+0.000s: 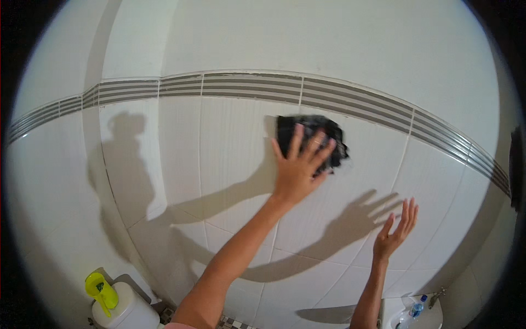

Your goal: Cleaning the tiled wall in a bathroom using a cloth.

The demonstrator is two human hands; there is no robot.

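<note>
My left hand (298, 170) is spread over a black cloth (337, 140) and presses it against the white tiled wall (235, 142), just below the grey-striped border. Between the fingers the cloth shows whitish streaks, perhaps suds, and its edge is ragged. A ring is on one finger. Lower and to the right, my right hand (395, 233) is raised with its fingers stretched up and nothing in it. It looks apart from the wall, its shadow falling to the left.
At the lower left, a bright yellow-green plastic container (103, 290) stands on a white toilet cistern (131, 312). A white washbasin (397, 307) with a tap (438, 296) and a small clear bottle (417, 307) is at the lower right. A dark object (515, 170) sits at the right edge.
</note>
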